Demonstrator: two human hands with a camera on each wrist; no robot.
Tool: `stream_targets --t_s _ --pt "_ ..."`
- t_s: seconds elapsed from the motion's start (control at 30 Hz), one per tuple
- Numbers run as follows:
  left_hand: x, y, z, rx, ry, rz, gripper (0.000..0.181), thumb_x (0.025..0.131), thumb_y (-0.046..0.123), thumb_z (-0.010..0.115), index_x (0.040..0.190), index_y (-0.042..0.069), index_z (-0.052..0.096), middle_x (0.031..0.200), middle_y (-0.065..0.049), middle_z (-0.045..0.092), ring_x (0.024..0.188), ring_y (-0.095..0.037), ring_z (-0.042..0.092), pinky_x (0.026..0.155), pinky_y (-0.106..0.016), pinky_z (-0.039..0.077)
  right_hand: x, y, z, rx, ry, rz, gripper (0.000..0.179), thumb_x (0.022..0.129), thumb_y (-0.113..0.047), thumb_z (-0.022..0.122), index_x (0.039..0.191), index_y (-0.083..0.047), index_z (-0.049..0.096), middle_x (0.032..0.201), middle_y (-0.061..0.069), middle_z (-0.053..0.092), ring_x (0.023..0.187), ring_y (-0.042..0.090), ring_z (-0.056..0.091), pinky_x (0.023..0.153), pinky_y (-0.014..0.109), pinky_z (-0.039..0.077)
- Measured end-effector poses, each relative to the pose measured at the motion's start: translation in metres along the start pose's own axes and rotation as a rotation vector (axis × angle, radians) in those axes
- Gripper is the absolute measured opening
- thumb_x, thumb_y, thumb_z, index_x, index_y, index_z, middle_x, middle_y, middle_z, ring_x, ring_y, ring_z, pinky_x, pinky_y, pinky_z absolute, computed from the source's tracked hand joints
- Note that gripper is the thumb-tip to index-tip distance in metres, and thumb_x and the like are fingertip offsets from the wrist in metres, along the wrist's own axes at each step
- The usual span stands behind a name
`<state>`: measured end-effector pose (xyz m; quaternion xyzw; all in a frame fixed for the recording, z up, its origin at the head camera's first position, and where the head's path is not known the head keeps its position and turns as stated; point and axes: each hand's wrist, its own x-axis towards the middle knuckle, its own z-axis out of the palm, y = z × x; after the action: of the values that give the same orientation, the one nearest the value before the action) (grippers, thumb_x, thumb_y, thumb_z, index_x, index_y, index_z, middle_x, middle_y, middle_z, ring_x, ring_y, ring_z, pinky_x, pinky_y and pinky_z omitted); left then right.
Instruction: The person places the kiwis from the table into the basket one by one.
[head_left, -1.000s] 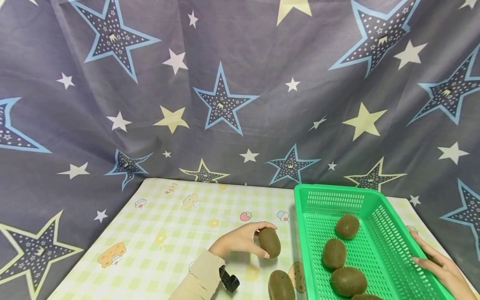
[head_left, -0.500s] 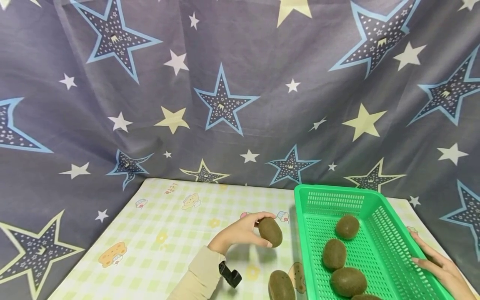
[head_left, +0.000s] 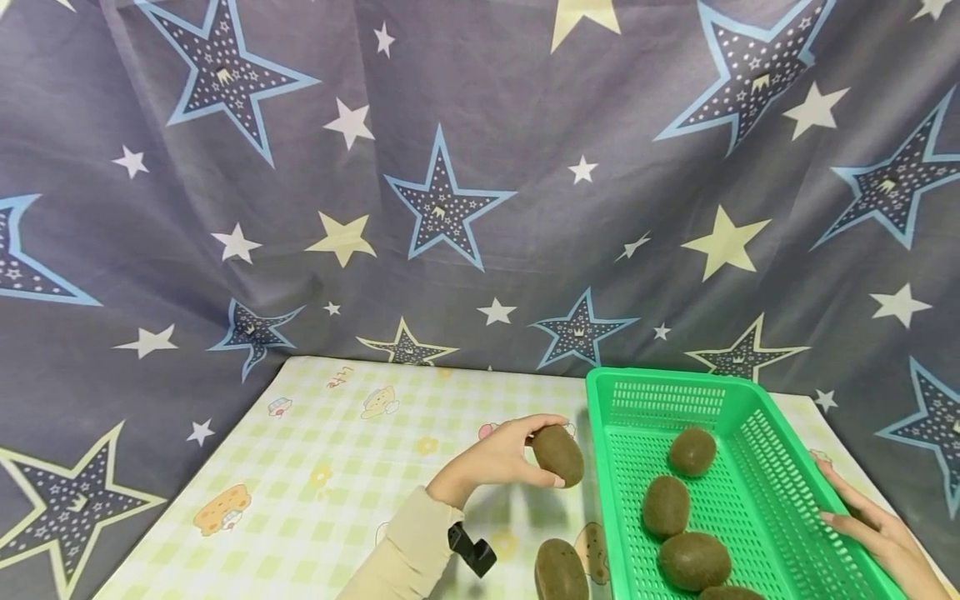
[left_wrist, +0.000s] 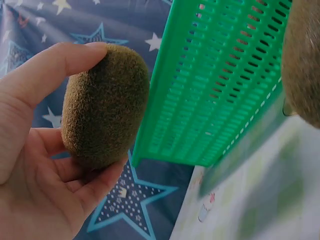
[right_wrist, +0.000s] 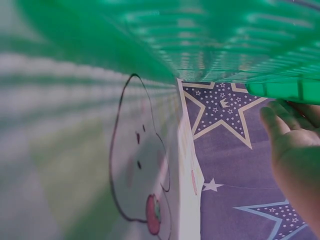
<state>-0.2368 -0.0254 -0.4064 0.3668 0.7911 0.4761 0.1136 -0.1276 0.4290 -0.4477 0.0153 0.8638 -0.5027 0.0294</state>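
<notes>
My left hand [head_left: 498,454] holds a brown fuzzy kiwi [head_left: 558,456] between thumb and fingers, raised over the tablecloth just left of the green basket [head_left: 600,500]. In the left wrist view the thumb lies on top of this kiwi [left_wrist: 106,107] and the fingers support it from below. My right hand [head_left: 881,533] grips the basket's right rim, thumb over the edge and fingers along the outside. Inside the basket, several kiwis lie in a loose line, among them a far kiwi [head_left: 692,452] and a nearer kiwi [head_left: 695,562]. Another kiwi [head_left: 561,571] rests on the cloth left of the basket.
A checked tablecloth [head_left: 352,475] with cartoon prints covers the table. Behind it hangs a dark star-patterned curtain [head_left: 480,208]. The basket's perforated side wall [left_wrist: 215,90] stands right beside the held kiwi. A black strap mount [head_left: 472,550] sits on the left wrist.
My left hand has lifted the kiwi off the cloth and carried it right, closer to the basket. The right hand stays at the rim.
</notes>
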Motion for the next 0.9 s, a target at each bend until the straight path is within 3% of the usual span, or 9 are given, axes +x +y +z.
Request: stream_targets --t_s 0.17,0.27,0.33,0.4,0.57,0.67,0.77,0.83,0.9 --pt "0.003 0.012 0.004 0.022 0.002 0.036 0.072 0.072 0.018 0.08 0.136 0.014 0.048 0.12 0.003 0.059 0.105 -0.004 0.053 0.095 -0.023 0.042 -0.001 -0.001 0.0 0.013 0.008 -0.01 0.065 0.103 -0.029 0.038 0.149 -0.027 -0.007 0.129 -0.042 -0.002 0.133 0.019 -0.028 0.096 0.074 0.0" --pt "0.006 0.018 0.008 0.015 0.003 0.041 0.072 0.072 0.018 0.08 0.137 0.012 0.048 0.119 0.003 0.059 0.103 -0.003 0.052 0.093 -0.022 0.042 -0.001 0.001 0.001 -0.017 0.014 -0.027 0.064 0.103 -0.028 0.038 0.149 -0.029 -0.006 0.13 -0.042 -0.003 0.133 0.007 -0.024 0.117 0.035 0.004" --pt "0.008 0.021 0.011 -0.001 0.001 0.047 0.073 0.072 0.017 0.08 0.137 0.009 0.048 0.117 0.003 0.06 0.103 -0.003 0.053 0.093 -0.022 0.042 -0.001 0.002 0.001 -0.035 0.021 -0.042 0.063 0.103 -0.027 0.038 0.149 -0.031 -0.005 0.13 -0.042 -0.002 0.132 0.001 -0.021 0.103 0.004 0.01" --pt "0.011 0.023 0.014 -0.015 -0.006 0.05 0.073 0.073 0.016 0.08 0.137 0.008 0.047 0.118 0.001 0.06 0.104 -0.003 0.053 0.094 -0.022 0.042 -0.002 0.004 0.002 -0.061 0.028 -0.058 0.062 0.103 -0.026 0.037 0.149 -0.032 -0.005 0.129 -0.043 -0.001 0.129 -0.008 -0.017 0.08 -0.006 0.017" --pt "0.019 0.028 0.022 -0.029 -0.012 0.061 0.073 0.074 0.017 0.079 0.138 0.011 0.045 0.12 0.0 0.059 0.106 -0.003 0.052 0.095 -0.021 0.041 0.0 0.004 0.0 -0.035 0.014 -0.022 0.063 0.103 -0.028 0.038 0.149 -0.032 -0.005 0.128 -0.042 -0.002 0.134 0.005 -0.021 0.089 0.001 0.025" --pt "0.024 0.032 0.027 -0.026 -0.026 0.073 0.072 0.076 0.019 0.078 0.139 0.013 0.044 0.123 0.002 0.058 0.109 -0.002 0.051 0.095 -0.02 0.041 0.001 0.003 0.0 -0.005 0.005 -0.011 0.065 0.103 -0.029 0.039 0.149 -0.026 -0.007 0.128 -0.041 -0.004 0.134 0.018 -0.026 0.114 0.039 0.018" --pt "0.028 0.037 0.031 -0.004 -0.055 0.087 0.072 0.078 0.021 0.077 0.141 0.014 0.042 0.127 0.004 0.055 0.111 -0.001 0.05 0.095 -0.019 0.041 0.003 0.0 0.0 0.033 -0.003 -0.003 0.067 0.102 -0.03 0.039 0.149 -0.022 -0.008 0.131 -0.038 -0.008 0.133 0.024 -0.03 0.094 0.075 0.005" --pt "0.03 0.04 0.034 0.004 -0.075 0.091 0.072 0.079 0.022 0.076 0.142 0.015 0.041 0.129 0.004 0.053 0.112 -0.001 0.049 0.094 -0.019 0.041 0.003 -0.001 0.0 0.037 -0.008 0.009 0.068 0.102 -0.031 0.04 0.149 -0.023 -0.009 0.134 -0.034 -0.014 0.133 0.027 -0.03 0.094 0.075 0.005" --pt "0.033 0.042 0.037 0.003 -0.088 0.095 0.072 0.08 0.022 0.076 0.142 0.015 0.041 0.131 0.004 0.053 0.111 -0.001 0.049 0.093 -0.018 0.042 0.003 -0.001 -0.001 0.032 -0.014 0.035 0.068 0.102 -0.033 0.039 0.148 -0.025 -0.01 0.138 -0.027 -0.02 0.133 0.03 -0.029 0.109 0.057 0.017"
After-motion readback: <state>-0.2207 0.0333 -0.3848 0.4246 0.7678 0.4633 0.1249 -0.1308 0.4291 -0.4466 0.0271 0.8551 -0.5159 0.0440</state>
